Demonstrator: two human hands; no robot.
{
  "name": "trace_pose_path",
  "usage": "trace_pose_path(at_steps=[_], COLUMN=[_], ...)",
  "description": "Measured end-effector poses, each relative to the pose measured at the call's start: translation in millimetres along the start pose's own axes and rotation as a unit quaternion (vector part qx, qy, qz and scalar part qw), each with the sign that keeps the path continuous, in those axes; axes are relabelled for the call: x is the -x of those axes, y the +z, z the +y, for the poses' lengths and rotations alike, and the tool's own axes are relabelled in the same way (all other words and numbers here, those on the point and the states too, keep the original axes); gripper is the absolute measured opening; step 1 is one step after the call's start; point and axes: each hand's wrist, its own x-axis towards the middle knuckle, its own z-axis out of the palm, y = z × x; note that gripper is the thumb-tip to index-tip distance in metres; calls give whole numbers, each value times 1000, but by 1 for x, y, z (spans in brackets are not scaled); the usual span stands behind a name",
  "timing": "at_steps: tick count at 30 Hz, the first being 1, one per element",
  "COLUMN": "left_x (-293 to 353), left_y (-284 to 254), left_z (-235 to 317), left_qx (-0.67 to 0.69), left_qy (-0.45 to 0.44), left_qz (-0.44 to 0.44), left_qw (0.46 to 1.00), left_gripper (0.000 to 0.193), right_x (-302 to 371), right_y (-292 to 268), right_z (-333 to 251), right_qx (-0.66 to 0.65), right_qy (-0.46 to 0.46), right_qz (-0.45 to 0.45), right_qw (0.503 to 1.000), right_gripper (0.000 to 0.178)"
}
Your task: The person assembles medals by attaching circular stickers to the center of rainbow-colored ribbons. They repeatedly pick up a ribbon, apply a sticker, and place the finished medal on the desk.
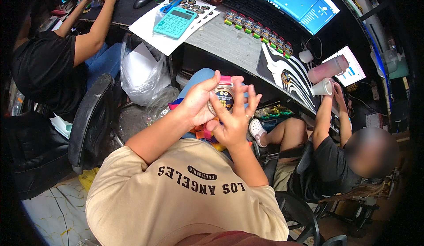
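Observation:
A round medal (226,96) with a black printed face and a pink ribbon at its top is held up over my lap. My left hand (199,99) is closed around the medal's left side. My right hand (236,124) has its fingers spread, with the index finger laid on the medal's face and the thumb apart below it. Orange and other coloured ribbons (203,132) lie on my lap beneath the hands, partly hidden by them.
A row of several medals (258,29) with ribbons lies on the grey desk (216,38). A turquoise calculator (176,22) rests on sticker sheets. Left stands a plastic bag (143,76). One co-worker (48,60) sits left; another (327,157), right, reaches toward a white cup (322,87).

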Motion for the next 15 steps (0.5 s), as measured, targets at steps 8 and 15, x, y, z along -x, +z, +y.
trace_pose_path(at_steps=[8,15], left_x=[-5,-7], left_y=[-8,-4], left_z=[9,0], left_qx=[0,24], left_qy=[45,1], left_qz=[-1,19], left_qw=[999,1000], left_gripper=[64,60], right_x=[-3,-3], right_y=[-24,-7], right_z=[23,6], right_qx=[50,26], right_qy=[8,-10], right_qz=[37,-16], right_qw=[998,999], right_gripper=[41,49])
